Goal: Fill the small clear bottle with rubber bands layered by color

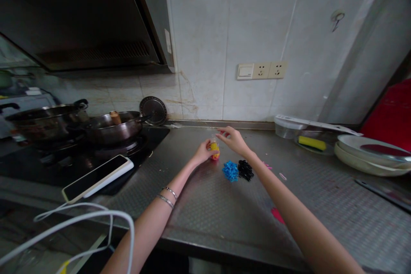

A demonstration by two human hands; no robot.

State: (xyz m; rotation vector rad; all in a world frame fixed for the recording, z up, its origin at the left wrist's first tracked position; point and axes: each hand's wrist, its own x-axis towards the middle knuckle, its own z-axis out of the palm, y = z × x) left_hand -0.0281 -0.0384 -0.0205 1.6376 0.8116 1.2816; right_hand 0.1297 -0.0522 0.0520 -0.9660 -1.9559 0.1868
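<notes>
My left hand (205, 152) is wrapped round a small clear bottle (214, 147) that stands upright on the metal counter, with yellow and pinkish-red pieces inside. Over the bottle's mouth, the fingers of my right hand (233, 140) are pinched together. A bit of red shows at those fingertips, too small to name. Just in front of the bottle lies a heap of small blue pieces (230, 171), touching a heap of small black pieces (245, 170). Several pink pieces (267, 165) lie partly hidden behind my right forearm.
Left, a phone (96, 177) on a white power bank with a looping cable (122, 214) lies at the stove's edge. Pans (112, 130) stand on the burners. To the right are a plastic tub (285, 127), a yellow sponge (312, 143), stacked bowls (369, 160) and a knife (382, 195).
</notes>
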